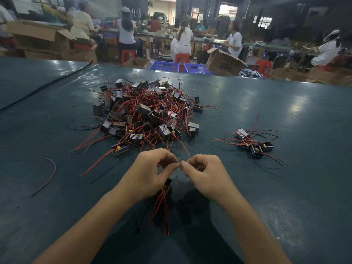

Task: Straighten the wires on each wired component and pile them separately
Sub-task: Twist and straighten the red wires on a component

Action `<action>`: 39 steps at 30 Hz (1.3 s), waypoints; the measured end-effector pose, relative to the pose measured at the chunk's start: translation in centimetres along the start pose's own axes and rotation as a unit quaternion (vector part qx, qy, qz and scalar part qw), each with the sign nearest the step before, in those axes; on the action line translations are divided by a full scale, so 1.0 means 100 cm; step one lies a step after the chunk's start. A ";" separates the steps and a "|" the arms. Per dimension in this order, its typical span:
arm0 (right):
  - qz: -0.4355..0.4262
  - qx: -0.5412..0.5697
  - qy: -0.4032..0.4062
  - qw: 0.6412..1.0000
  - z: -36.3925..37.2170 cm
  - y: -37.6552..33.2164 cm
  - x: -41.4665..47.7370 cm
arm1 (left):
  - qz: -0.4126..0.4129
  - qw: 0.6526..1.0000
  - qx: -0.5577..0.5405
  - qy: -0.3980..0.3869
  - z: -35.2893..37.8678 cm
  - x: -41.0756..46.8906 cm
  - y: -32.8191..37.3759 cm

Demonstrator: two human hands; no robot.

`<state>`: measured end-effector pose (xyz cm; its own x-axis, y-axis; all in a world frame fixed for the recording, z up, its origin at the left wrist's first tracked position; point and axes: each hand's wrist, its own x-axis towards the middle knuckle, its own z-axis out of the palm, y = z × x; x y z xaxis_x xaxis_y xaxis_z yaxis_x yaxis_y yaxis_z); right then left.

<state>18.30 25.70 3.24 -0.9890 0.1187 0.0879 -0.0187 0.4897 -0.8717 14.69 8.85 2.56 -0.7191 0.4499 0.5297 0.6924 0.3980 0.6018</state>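
Head view, the only one.

Table: flat top under a smooth, glossy dark green covering with pale glints of light.

Large heap: small box-shaped black components, some with yellow parts showing, tangled in thin, curling red wires. Too many and too knotted to count. It lies at the table's middle, beyond the hands.

Small pile: four of the same black boxes can be counted, with red and black wires splayed outward. It sits to the right, well apart from the heap.

Held component: one dark box, partly hidden under the left hand. Its long red wires trail toward the person in a loose bundle.

Left hand and right hand: two bare hands with curled fingers. Thumb and forefinger tips meet at the centre, each pair pinching a thin dark wire that is blurred and hard to trace.

Loose wire: one red, curved strand, alone at the left.

Cable: one black, thick line running across the far left corner.

Beyond the table: two blue mesh-sided plastic crates, several open brown cardboard boxes, red plastic stools, and seated people at long benches.
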 end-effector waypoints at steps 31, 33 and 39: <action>-0.146 -0.104 0.037 0.983 0.001 0.012 0.003 | -0.118 0.984 -0.122 -0.054 -0.003 0.002 -0.004; -0.079 -0.069 0.020 0.994 0.005 0.011 0.003 | -0.056 0.997 -0.035 -0.029 -0.002 0.000 -0.004; 0.141 0.152 -0.017 0.978 0.013 0.003 0.000 | 0.084 0.984 0.156 -0.032 -0.001 -0.002 -0.003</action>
<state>18.14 24.75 2.32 -0.9654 0.1809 -0.1880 0.2178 0.1619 -0.9625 14.62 8.54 2.38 -0.5940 0.5756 0.5620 0.7933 0.5350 0.2905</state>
